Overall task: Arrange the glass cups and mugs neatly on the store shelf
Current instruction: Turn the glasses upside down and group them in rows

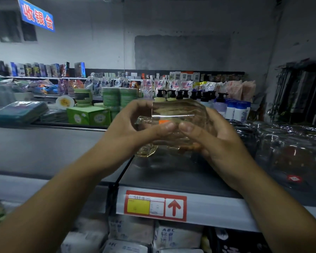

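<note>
A clear, faintly amber glass mug (179, 114) with an orange sticker is held above the grey top shelf (168, 172), in the middle of the view. My left hand (135, 128) grips its left side, near the handle. My right hand (208, 136) wraps its right side, and the two thumbs nearly meet in front. A second glass piece (147, 150) shows just below the hands, close to the shelf surface. More clear glass cups (285, 143) stand packed together on the shelf to the right.
A price tag with a red arrow (155, 205) marks the shelf's front edge. White packets (131, 234) fill the shelf below. Pump bottles (204, 99) and green boxes (88, 115) stand behind. The grey shelf stretch (44, 143) runs on the left.
</note>
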